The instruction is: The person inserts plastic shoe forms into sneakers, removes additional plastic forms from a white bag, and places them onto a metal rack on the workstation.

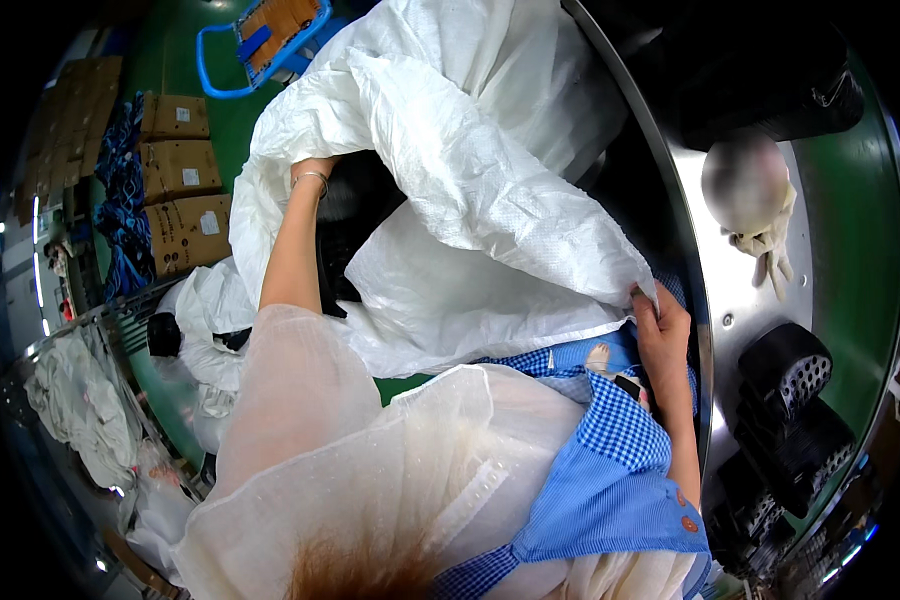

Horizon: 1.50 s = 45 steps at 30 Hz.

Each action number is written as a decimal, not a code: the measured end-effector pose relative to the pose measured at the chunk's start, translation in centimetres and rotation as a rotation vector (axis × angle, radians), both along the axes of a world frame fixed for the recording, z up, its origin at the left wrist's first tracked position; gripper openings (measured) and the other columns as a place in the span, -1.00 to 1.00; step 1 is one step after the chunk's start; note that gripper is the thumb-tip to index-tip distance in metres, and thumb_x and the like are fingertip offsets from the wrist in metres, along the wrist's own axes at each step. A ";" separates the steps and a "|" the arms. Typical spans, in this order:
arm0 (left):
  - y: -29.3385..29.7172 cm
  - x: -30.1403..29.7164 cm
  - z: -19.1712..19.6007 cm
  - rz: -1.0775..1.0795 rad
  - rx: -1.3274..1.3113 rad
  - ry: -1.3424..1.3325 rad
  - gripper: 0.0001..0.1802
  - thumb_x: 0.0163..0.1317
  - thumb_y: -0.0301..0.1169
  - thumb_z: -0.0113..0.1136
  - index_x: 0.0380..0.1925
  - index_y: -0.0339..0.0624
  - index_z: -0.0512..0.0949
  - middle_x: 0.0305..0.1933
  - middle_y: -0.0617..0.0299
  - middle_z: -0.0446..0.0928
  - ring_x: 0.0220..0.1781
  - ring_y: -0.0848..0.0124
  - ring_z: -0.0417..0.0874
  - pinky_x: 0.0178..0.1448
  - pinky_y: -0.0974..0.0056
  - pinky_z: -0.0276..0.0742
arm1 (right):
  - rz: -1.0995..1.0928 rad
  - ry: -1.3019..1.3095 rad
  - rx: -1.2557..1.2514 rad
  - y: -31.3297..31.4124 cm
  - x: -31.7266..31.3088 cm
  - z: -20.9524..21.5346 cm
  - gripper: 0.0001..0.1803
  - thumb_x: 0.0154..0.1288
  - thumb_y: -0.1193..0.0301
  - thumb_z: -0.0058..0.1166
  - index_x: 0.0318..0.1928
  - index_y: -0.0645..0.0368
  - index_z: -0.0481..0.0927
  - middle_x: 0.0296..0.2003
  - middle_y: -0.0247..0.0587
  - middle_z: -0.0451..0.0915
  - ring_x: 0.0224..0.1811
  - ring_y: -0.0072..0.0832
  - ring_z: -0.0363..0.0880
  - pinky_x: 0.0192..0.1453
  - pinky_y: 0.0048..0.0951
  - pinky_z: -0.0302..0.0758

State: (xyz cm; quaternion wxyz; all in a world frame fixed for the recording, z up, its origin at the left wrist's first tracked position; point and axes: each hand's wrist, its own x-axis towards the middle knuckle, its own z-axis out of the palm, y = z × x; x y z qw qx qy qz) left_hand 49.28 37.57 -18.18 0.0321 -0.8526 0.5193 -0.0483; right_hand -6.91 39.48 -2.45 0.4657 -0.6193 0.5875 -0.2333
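Observation:
A large white woven sack (420, 110) fills the middle, its mouth spread wide toward me. At the right end of the rim, my right hand (662, 335) is closed, pinching the edge of the sack between thumb and fingers. My left hand (313, 170) reaches in at the left side of the mouth. Its fingers are hidden behind the folded white material, so their grip does not show. Dark black items (338, 255) lie in the opening, beside my left forearm; their kind is hard to make out.
A metal-edged worktable (705, 250) runs along the right, bearing pale gloves (770, 245) and several black perforated cylindrical parts (785, 370). Cardboard boxes (185, 235) are stacked at the left. A blue-framed chair (270, 45) stands far left, and another white sack (205, 310) lies near my left elbow.

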 end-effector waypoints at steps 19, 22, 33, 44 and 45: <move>-2.5 -1.5 3.8 0.311 0.396 0.901 -0.19 -0.12 0.01 0.39 0.12 -0.17 0.39 0.18 0.13 0.38 0.19 0.22 0.37 0.24 0.28 0.25 | 0.023 0.070 0.055 -0.6 0.5 0.4 -0.77 0.17 0.50 -0.07 -0.18 0.30 0.55 -0.44 -0.06 0.57 -0.45 -0.41 0.53 -0.33 -0.48 0.42; -2.3 -2.6 5.1 0.225 0.324 0.947 -0.16 -0.16 0.03 0.40 0.13 -0.13 0.39 0.18 0.12 0.38 0.20 0.20 0.36 0.24 0.26 0.24 | 0.009 0.057 0.052 -0.6 0.4 0.2 -0.77 0.17 0.50 -0.07 -0.18 0.29 0.55 -0.45 -0.06 0.57 -0.46 -0.41 0.52 -0.32 -0.49 0.42; 0.9 3.4 8.8 0.293 -0.010 0.383 -0.20 0.11 0.11 0.08 0.28 -0.06 0.19 0.38 0.14 0.12 0.42 0.21 0.06 0.41 0.23 -0.01 | 0.014 0.033 0.061 -0.5 0.1 -0.2 -0.78 0.17 0.50 -0.07 -0.18 0.28 0.55 -0.45 -0.06 0.56 -0.45 -0.42 0.53 -0.31 -0.49 0.43; 2.0 0.7 16.4 0.183 -0.263 0.958 -0.35 0.16 -0.06 0.16 0.18 -0.16 0.30 0.21 0.17 0.32 0.24 0.33 0.29 0.29 0.31 0.20 | -0.011 -0.052 0.008 -0.5 -0.4 0.0 -0.78 0.20 0.49 -0.08 -0.18 0.30 0.55 -0.43 -0.11 0.58 -0.41 -0.45 0.54 -0.28 -0.50 0.43; 2.3 -3.1 17.5 0.367 -0.228 1.192 -0.35 0.11 -0.06 0.22 0.13 -0.19 0.36 0.15 0.17 0.39 0.17 0.37 0.37 0.24 0.32 0.27 | -0.033 -0.071 -0.004 -0.5 -0.5 0.0 -0.78 0.20 0.48 -0.08 -0.18 0.30 0.55 -0.44 -0.12 0.58 -0.41 -0.45 0.54 -0.28 -0.51 0.43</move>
